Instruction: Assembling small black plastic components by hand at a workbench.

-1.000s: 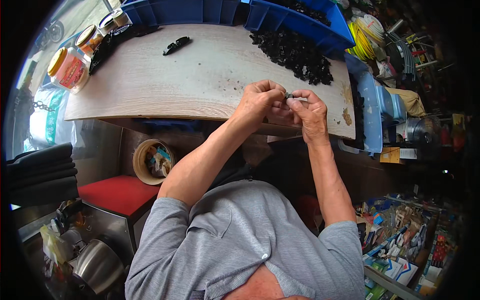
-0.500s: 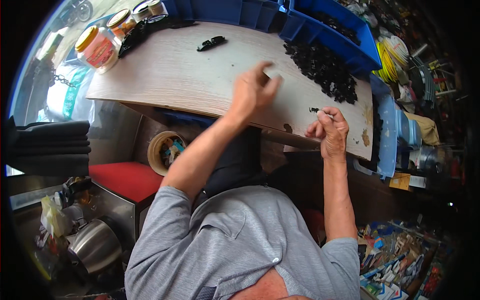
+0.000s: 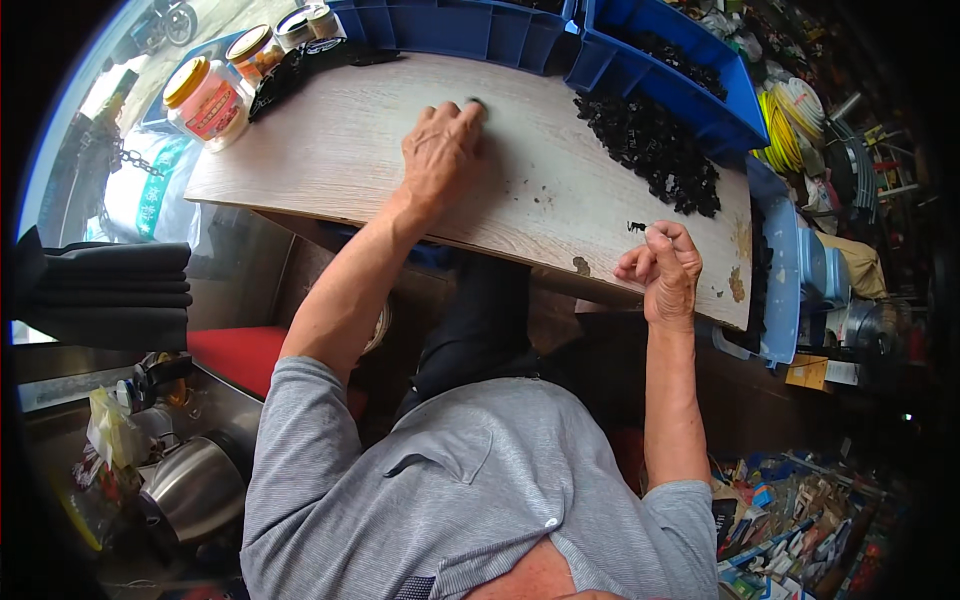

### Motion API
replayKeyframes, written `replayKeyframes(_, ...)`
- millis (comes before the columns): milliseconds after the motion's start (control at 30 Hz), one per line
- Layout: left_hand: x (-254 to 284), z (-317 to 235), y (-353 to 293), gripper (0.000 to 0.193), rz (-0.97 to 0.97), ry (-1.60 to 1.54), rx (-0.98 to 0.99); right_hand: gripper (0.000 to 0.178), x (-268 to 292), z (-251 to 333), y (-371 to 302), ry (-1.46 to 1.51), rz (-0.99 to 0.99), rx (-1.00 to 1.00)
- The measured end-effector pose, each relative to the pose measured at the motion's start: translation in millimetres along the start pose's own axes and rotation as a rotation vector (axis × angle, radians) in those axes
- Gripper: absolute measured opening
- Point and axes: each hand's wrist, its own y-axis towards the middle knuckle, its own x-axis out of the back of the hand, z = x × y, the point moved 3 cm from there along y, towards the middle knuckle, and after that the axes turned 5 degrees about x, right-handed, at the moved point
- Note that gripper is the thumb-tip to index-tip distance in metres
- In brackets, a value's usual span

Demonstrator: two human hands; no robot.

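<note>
My left hand [image 3: 440, 155] is palm down over the middle of the table, fingers curled. A bit of a black piece [image 3: 478, 103] shows at its fingertips; the rest is hidden under the hand. Near the table's right front edge, my right hand [image 3: 668, 265] pinches a small black plastic part [image 3: 636, 227] between thumb and forefinger, its thin end sticking out to the left. Beyond that hand, a heap of small black parts [image 3: 650, 150] spreads over the table [image 3: 340, 140].
Blue bins [image 3: 660, 70] line the far edge, one holding more black parts. Jars [image 3: 207, 105] and a black plastic bag [image 3: 300, 75] stand at the far left. A light-blue container [image 3: 782, 270] adjoins the right edge. Small dark crumbs [image 3: 540, 195] lie mid-table.
My left hand has moved left and away from me, onto the spot where the black piece lay in view. My right hand keeps its pinch in nearly the same place.
</note>
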Motion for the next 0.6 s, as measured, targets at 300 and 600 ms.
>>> replayKeyframes(300,3,-21,-27,0.025,-0.148,-0.118,-0.155,0.012,-11,0,-2,0.099,-0.031,-0.004)
replayKeyframes(600,-8,-116,-84,0.023,0.617,-1.476,0.392,0.009,-20,-4,-3,0.213,0.116,-0.032)
